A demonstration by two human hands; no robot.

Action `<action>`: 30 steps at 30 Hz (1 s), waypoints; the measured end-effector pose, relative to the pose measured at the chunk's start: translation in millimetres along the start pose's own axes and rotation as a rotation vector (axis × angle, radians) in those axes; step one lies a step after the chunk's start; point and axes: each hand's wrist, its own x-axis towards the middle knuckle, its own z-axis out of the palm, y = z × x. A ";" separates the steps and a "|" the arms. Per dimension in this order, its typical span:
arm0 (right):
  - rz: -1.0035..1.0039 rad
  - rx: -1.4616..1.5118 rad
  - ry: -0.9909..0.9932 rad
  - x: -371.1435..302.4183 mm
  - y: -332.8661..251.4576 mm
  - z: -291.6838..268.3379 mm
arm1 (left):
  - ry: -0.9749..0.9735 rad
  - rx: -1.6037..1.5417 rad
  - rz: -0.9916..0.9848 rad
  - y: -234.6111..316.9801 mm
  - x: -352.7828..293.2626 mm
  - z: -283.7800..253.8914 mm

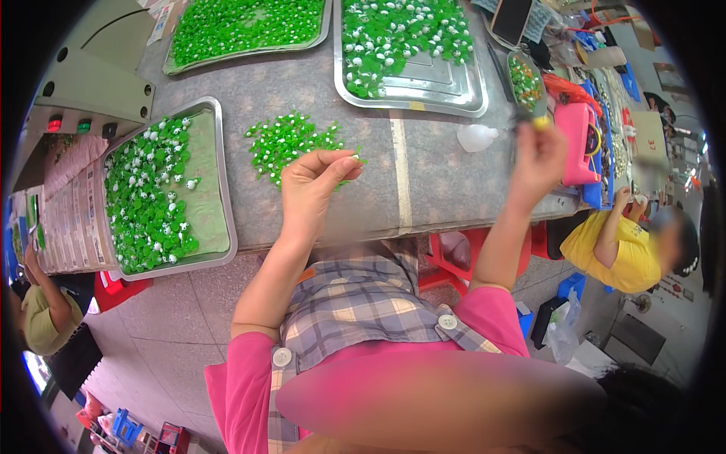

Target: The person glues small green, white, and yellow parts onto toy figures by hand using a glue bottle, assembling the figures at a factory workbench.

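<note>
My left hand is closed in a pinch over the table, with a small green-and-white piece at its thumb and fingertip. Just beyond it lies a loose pile of small green pieces with white dots. Farther right, my right hand is raised, its fingers closed on a small dark thing with a yellow part; motion blur hides its kind. Near that hand, a small translucent white squeeze bottle lies on the table.
Metal trays of green-and-white pieces stand at left, far left and far middle. A machine with buttons borders the left. At right are a pink holder, a phone and a small dish. Other people sit on both sides.
</note>
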 end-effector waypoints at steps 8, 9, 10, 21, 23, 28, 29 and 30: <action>-0.557 0.166 -0.424 -82.9 -51.2 49.4 | 0.007 0.081 0.137 -2.5 -4.3 8.4; -0.558 0.167 -0.423 -83.3 -50.5 51.6 | 0.011 0.083 0.133 -3.0 -4.4 7.7; -0.599 0.146 -0.434 -84.1 -49.5 54.4 | 0.019 0.085 0.130 -3.8 -4.7 6.2; -0.575 -0.454 -0.008 -16.4 -32.8 -11.0 | -0.008 0.012 0.010 -5.1 -2.3 -7.7; -0.228 -0.530 0.012 11.4 -12.0 -21.8 | -0.039 -0.023 -0.010 -3.0 -2.2 -2.8; -0.174 -0.622 -0.007 31.6 18.1 -21.5 | -0.048 -0.081 -0.022 -6.1 -1.0 -8.3; -0.254 -0.590 0.054 25.9 8.5 -17.8 | -0.056 -0.081 -0.024 -8.4 -0.1 -8.8; -0.158 -0.433 0.041 18.1 -5.5 -10.2 | -0.050 -0.081 -0.002 -10.6 1.1 -8.8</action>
